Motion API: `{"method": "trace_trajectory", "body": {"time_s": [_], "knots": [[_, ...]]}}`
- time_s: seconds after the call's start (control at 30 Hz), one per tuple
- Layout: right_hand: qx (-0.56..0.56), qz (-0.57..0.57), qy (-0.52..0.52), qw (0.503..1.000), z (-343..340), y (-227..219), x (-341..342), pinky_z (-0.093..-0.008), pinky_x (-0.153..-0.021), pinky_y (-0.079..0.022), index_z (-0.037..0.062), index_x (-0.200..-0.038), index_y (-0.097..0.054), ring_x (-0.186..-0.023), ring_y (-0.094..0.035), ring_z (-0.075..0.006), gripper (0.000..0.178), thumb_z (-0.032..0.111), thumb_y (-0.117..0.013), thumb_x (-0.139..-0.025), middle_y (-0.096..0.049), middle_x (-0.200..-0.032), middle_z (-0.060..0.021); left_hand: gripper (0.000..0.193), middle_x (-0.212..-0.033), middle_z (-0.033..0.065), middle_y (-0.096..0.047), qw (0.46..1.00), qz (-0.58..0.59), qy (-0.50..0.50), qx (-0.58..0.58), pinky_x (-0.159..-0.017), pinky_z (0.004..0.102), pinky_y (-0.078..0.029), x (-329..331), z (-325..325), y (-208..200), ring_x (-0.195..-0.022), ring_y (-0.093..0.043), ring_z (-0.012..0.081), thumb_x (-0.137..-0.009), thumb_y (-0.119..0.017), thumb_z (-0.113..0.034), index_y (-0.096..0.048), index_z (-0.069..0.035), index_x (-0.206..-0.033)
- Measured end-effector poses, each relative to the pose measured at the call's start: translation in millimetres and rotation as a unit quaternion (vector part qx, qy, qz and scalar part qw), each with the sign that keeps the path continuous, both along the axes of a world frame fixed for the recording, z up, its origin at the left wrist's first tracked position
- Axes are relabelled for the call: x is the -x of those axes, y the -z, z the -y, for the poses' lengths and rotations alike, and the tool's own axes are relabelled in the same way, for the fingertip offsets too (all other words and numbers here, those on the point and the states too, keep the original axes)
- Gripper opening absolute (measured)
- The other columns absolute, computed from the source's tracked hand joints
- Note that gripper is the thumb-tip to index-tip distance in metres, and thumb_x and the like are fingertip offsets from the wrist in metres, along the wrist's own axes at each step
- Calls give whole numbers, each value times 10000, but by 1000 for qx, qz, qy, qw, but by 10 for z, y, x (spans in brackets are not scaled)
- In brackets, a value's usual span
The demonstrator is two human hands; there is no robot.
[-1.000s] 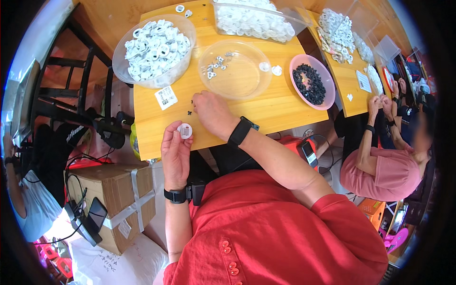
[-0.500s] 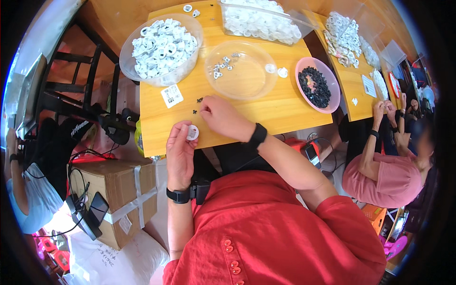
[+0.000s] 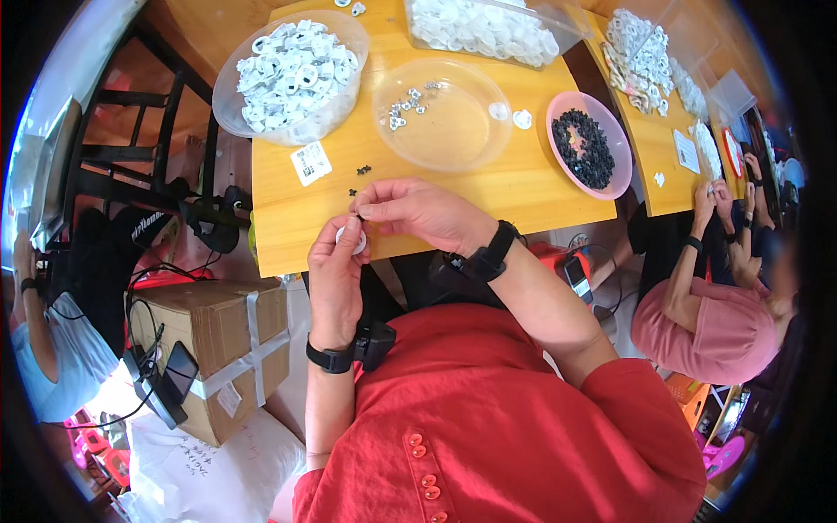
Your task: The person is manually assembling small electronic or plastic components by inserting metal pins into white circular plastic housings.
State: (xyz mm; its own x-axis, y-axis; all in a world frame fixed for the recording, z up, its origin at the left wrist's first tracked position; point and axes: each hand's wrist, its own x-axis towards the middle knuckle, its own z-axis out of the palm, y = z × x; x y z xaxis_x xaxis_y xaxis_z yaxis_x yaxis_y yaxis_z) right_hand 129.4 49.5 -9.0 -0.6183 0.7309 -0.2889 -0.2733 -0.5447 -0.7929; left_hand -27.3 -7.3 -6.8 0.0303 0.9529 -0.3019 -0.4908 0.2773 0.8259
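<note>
In the fingers of my left hand [image 3: 335,277] is a small white round plastic piece [image 3: 357,244], held at the table's front edge. My right hand [image 3: 425,213] pinches a tiny black piece [image 3: 360,218] against its upper edge; the fingertips partly cover both. Just beyond my fingers a few loose black pieces [image 3: 364,169] lie on the wooden table [image 3: 532,183]. Farther back stands a shallow clear dish [image 3: 462,144] with small metal-looking parts [image 3: 407,106] in it. A pink bowl [image 3: 617,139] of black pieces sits to the right.
At the back left, a clear tub [image 3: 301,132] is heaped with white parts. A clear box [image 3: 488,54] of white pieces stands behind the dish. A printed label [image 3: 311,163] lies on the table. Left below is a taped carton [image 3: 209,340]. Another person [image 3: 706,322] works at the right.
My right hand has come from the loose black pieces to my left hand, with a black piece in its fingertips. The two hands now meet at the white piece.
</note>
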Motion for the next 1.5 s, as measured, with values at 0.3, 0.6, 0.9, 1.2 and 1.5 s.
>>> {"method": "trace_trajectory", "body": {"time_s": [0.3,0.6,0.9,1.2,1.5], "knots": [[-232,210,161,936,134,-173,11,-237,-643,-455,17,-882,-629,-707,-555,-57,112,128,-642,-871,-625,-822,12,121,-868,13,-573,989,141,34,26,-650,219,-384,78,-11,25,-705,-475,94,-945,-534,-196,-573,-83,-969],[-585,339,217,704,255,-306,72,-370,-594,-427,66,-749,-585,-671,-571,-258,75,127,-629,-751,-549,-708,-72,116,-854,6,-586,992,124,18,25,-645,210,-394,46,-7,17,-713,-492,88,-944,-535,-173,-585,-76,-983],[-715,395,128,563,207,-294,-6,-323,-693,-430,51,-890,-598,-730,-561,-205,154,104,-575,-747,-546,-775,-44,93,-827,-13,-586,996,85,-1,41,-598,182,-389,27,1,-24,-701,-502,59,-933,-543,-142,-597,-75,-969],[-726,410,129,537,256,-213,11,-328,-714,-430,45,-900,-574,-718,-540,-203,162,110,-569,-751,-513,-752,-49,81,-804,-26,-579,998,38,0,43,-578,178,-381,-29,12,-38,-686,-502,47,-926,-561,-151,-601,-84,-948],[-701,399,114,581,200,-293,42,-344,-712,-426,50,-883,-539,-773,-529,-234,121,85,-564,-771,-496,-794,-71,95,-847,-20,-589,998,51,-11,44,-616,193,-391,-28,15,-42,-719,-506,53,-924,-566,-165,-603,-84,-956]]}}
